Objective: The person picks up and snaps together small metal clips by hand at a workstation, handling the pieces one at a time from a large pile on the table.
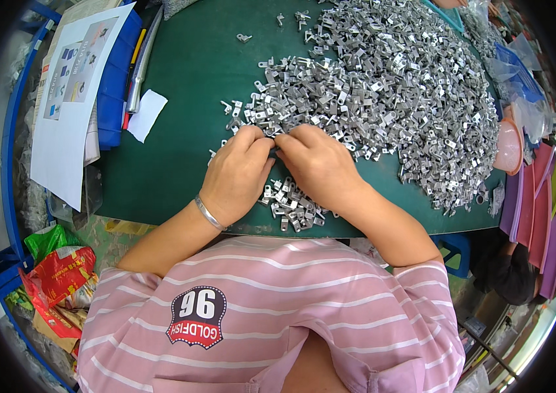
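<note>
My left hand (237, 171) and my right hand (314, 160) meet at the fingertips above the green table. The fingers of both are bent and pinched around something small and dark between them, mostly hidden, so its kind does not show. A silver bracelet (209, 213) circles my left wrist. Just beyond my hands spreads a big pile of small bent metal brackets (382, 85) with holes in them. A smaller heap of the same brackets (294, 206) lies between my forearms, close to the table's near edge.
Left on the green table (179, 150) are a torn piece of white paper (147, 116), a blue bin (113, 98) and a printed sheet (68, 111). A pink bowl (508, 147) sits at the right edge. Red and green bags (62, 275) lie below left.
</note>
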Motion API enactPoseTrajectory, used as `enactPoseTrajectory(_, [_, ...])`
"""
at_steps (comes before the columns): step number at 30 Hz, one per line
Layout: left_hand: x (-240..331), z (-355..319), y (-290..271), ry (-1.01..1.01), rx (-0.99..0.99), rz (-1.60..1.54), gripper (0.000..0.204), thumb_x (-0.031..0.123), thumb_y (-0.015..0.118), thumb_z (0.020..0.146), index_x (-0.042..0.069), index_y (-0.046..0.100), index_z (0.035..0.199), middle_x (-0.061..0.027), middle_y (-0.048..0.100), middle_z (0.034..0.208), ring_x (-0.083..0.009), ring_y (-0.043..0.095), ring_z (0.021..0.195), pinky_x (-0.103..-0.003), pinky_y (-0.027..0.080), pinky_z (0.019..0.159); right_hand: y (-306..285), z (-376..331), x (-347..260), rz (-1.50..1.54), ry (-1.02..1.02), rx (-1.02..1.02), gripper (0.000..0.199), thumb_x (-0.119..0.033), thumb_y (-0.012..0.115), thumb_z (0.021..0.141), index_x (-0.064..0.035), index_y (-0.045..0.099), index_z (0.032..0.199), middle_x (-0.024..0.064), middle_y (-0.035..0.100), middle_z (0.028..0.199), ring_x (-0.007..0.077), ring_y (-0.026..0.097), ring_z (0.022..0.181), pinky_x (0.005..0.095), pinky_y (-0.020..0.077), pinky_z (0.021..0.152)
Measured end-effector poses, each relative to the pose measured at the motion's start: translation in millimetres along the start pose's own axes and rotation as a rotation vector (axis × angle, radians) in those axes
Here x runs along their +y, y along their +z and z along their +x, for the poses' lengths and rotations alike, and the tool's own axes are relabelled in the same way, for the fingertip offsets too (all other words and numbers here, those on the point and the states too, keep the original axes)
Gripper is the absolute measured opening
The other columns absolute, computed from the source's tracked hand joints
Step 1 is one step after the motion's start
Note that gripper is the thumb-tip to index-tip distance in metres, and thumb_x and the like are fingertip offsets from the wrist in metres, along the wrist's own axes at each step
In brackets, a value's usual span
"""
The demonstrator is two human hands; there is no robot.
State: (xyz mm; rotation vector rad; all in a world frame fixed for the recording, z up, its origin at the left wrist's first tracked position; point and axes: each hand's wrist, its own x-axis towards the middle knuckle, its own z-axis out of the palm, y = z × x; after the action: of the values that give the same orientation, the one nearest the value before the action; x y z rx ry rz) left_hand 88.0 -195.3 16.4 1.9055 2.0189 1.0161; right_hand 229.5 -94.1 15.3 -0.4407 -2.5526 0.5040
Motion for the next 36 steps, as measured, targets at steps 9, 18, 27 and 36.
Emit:
enactPoseTrajectory(9, [1.1, 0.1, -2.5, 0.020, -0.048, 0.066, 0.022, 0.003, 0.071, 0.072, 0.004, 0.060, 0.091, -0.0091, 0.058, 0.089, -0.0283, 0.059, 0.080, -0.037, 0.049, 0.068, -15.4, -10.5, 4.7, 0.054, 0.089, -0.051, 0.020, 0.006, 0.063, 0.067, -0.0023, 0.061, 0.086, 0.0115, 0.059, 0.084, 0.0288, 0.062, 0.075, 0.0367, 0.0514, 0.062])
enactPoseTrajectory(18, [-4.6, -1.6, 1.3, 0.053, -0.044, 0.047, 0.016, 0.004, 0.070, 0.073, 0.005, 0.060, 0.086, -0.0082, 0.057, 0.085, -0.0282, 0.059, 0.077, -0.036, 0.049, 0.065, -30.4, -35.5, 13.4, 1.129, 0.577, 0.061, 0.010, 0.011, 0.060, 0.082, 0.0030, 0.060, 0.088, 0.0111, 0.066, 0.093, 0.0127, 0.064, 0.081, 0.0248, 0.0544, 0.073])
enactPoseTrajectory(27, [-1.4, -4.8, -10.5, -0.544, -0.240, -1.222, 0.016, 0.001, 0.062, 0.087, -0.003, 0.063, 0.102, -0.0104, 0.065, 0.094, -0.0173, 0.067, 0.083, -0.027, 0.056, 0.072, -34.1, -31.9, 6.6, 1.346, 0.640, 0.086, 0.011, 0.011, 0.062, 0.082, 0.0033, 0.057, 0.087, 0.0139, 0.065, 0.092, 0.0139, 0.064, 0.080, 0.0256, 0.0549, 0.071])
enactPoseTrajectory(36, [-5.0, -9.0, -12.7, -0.765, -0.279, -1.526, 0.015, 0.003, 0.059, 0.090, -0.005, 0.062, 0.102, -0.0120, 0.066, 0.092, -0.0214, 0.069, 0.084, -0.027, 0.057, 0.072, -21.0, -28.1, 0.6, 0.334, 0.154, -0.004, 0.017, 0.008, 0.064, 0.071, -0.0031, 0.061, 0.083, 0.0112, 0.064, 0.081, 0.0271, 0.064, 0.073, 0.0336, 0.0519, 0.064])
